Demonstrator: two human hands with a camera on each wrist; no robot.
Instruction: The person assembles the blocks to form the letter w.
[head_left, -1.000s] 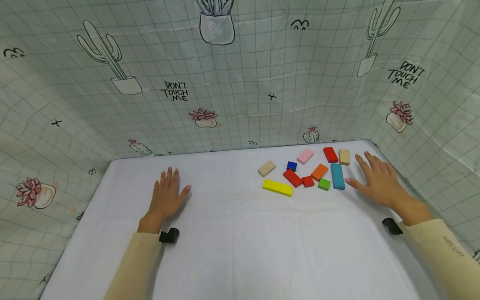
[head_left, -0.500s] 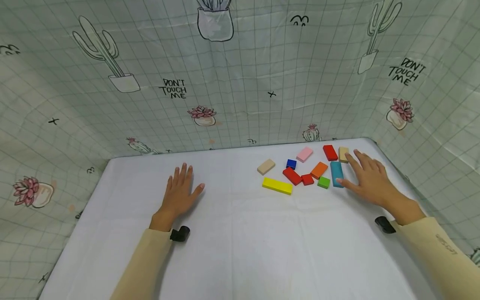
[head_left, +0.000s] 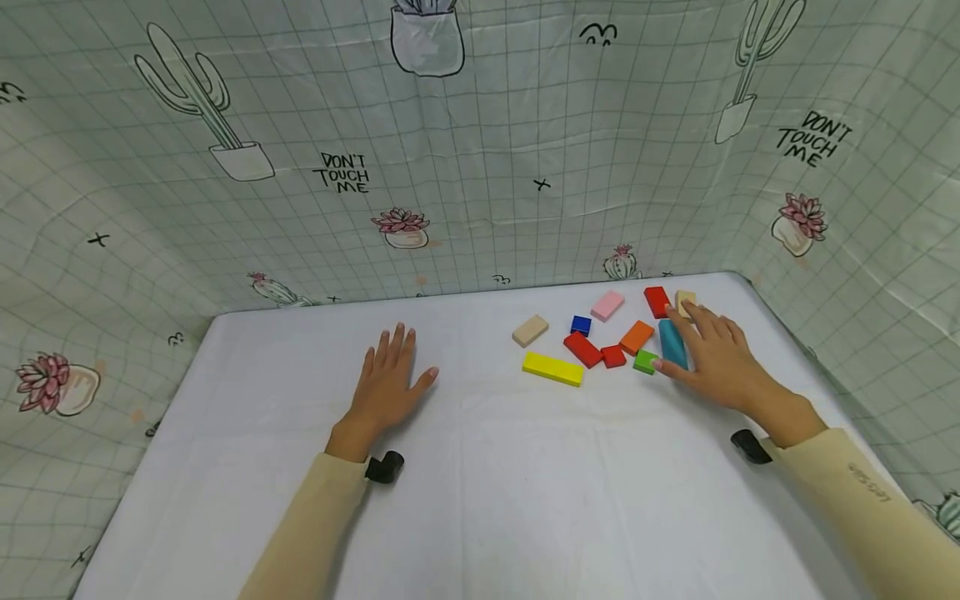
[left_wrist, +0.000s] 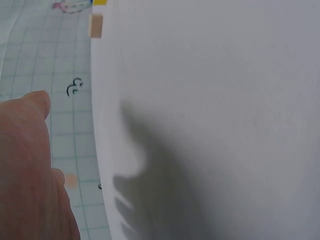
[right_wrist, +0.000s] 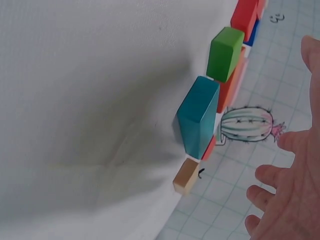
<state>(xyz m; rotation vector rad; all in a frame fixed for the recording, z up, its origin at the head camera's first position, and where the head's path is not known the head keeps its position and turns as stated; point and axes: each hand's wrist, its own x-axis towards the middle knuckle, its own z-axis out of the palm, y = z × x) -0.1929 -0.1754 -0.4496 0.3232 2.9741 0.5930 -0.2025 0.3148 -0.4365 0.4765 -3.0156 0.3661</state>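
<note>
My left hand (head_left: 386,383) hovers over the left half of the white table, fingers straight and holding nothing; its shadow falls below it in the left wrist view. Above the right end of a group of coloured blocks is my right hand (head_left: 716,358), fingers spread and nothing in its grasp. It partly covers the teal block (head_left: 672,343) and a beige block (head_left: 684,300). Its thumb appears close to the green block (head_left: 645,362). In the right wrist view the fingers are apart from the teal block (right_wrist: 199,117) and the green block (right_wrist: 225,54).
Around them lie a yellow block (head_left: 552,369), a second beige block (head_left: 530,331), a blue block (head_left: 581,325), a pink block (head_left: 607,306), an orange block (head_left: 637,337) and several red ones. A patterned curtain (head_left: 480,167) surrounds the white table (head_left: 480,483).
Both hands have moved inward: the left hand to the right, the right hand to the left, now over the teal block. The blocks lie as before; the head view has shifted slightly.
</note>
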